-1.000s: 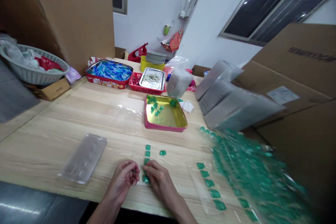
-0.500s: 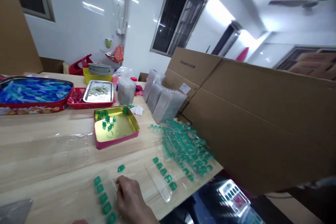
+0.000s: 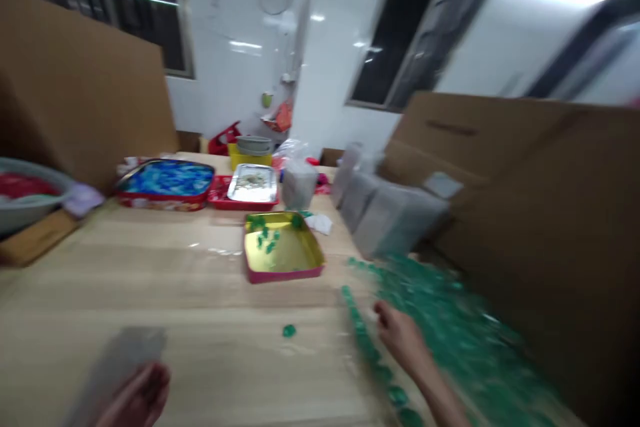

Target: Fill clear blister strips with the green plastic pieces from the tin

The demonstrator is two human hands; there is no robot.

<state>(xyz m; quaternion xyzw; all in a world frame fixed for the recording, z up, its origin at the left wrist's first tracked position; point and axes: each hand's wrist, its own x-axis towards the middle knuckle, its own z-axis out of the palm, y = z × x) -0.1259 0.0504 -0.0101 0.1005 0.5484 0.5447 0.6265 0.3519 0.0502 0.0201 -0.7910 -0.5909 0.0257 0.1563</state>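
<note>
The picture is motion-blurred. My left hand [image 3: 137, 395] is at the bottom edge, at or over the end of a clear plastic blister tray [image 3: 123, 353], and I cannot tell whether it grips the tray. My right hand [image 3: 400, 339] reaches over a row of green plastic pieces [image 3: 363, 337] in a clear strip, next to a large blurred heap of green-filled clear strips [image 3: 450, 320]. One loose green piece [image 3: 289, 330] lies on the wooden table [image 3: 150, 280] between my hands.
A pink-rimmed gold tin [image 3: 283, 247] with green pieces stands behind my hands. Beyond are a tin of blue pieces [image 3: 165, 178], a steel tray on a red tray [image 3: 253, 183], and stacked clear trays [image 3: 395, 220]. Cardboard sheets [image 3: 500, 200] line the right.
The view has swung left and lower along the table. My right hand has moved right to the green strips. My left hand is now by the clear tray. The row of green pieces is out of view.
</note>
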